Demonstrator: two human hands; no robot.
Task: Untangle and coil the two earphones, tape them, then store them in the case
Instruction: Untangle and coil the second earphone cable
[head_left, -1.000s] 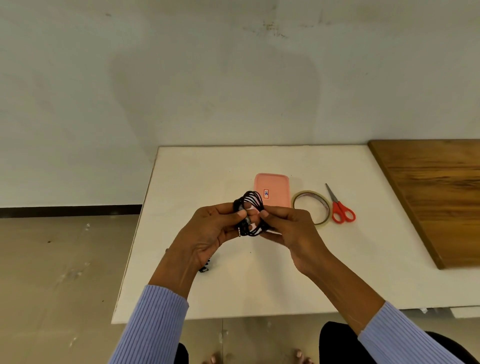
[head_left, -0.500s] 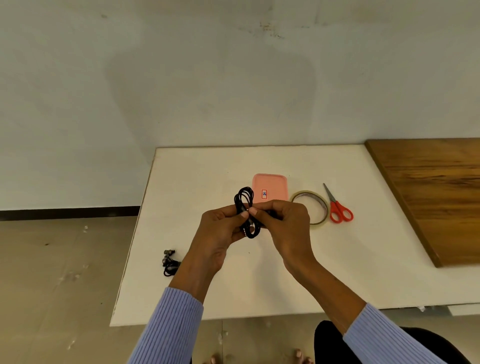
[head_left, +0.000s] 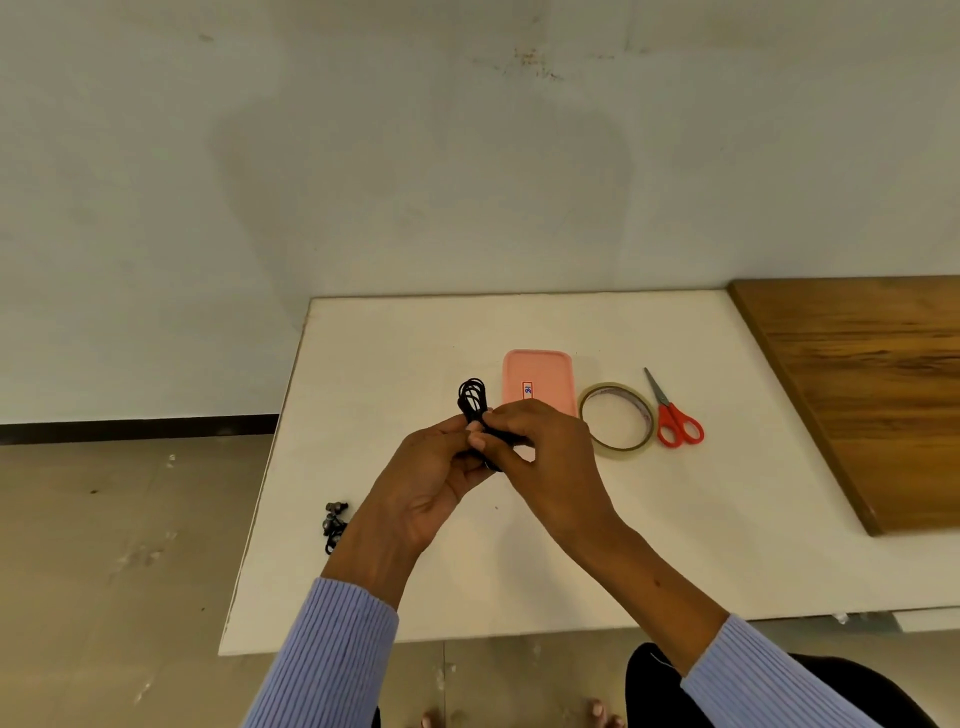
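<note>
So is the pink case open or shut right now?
Shut, it seems: the pink case lies flat on the table, its smooth labelled top unbroken, no inside showing.

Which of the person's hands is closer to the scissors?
The right hand. It is just across the tape roll from the scissors, while the left hand is farther off, on the right hand's far side.

You are getting soft, even, fairly dim light; a broad faint shadow is lying on the pale plaster wall (head_left: 415, 171) above the white rectangular table (head_left: 395, 358). Wide-angle distortion is bending that table's edges. Detail is looking slightly soft.
</note>
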